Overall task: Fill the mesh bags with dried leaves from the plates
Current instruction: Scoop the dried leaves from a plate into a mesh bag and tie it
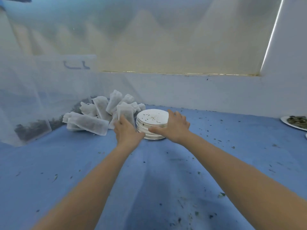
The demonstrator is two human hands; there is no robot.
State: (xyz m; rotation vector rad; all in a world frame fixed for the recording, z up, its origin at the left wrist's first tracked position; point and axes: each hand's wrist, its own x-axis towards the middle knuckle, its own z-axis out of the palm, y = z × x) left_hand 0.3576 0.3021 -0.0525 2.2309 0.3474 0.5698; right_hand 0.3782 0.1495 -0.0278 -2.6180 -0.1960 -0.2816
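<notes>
Looks mostly done: filled mesh bags (93, 117) heaped left of the emptied plate stack (152, 124). One leafy plate (294, 122) waits far right. Left hand (127, 132) seemingly touches a bag, right hand (175, 128) on the stack, fingers spread.

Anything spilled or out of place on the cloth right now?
Yes. Dried leaf bits are scattered over the blue cloth, thickest at near right. The filled mesh bags lie in a loose, leaning heap rather than in order. The stack of plates looks even, with only crumbs on top.
</notes>
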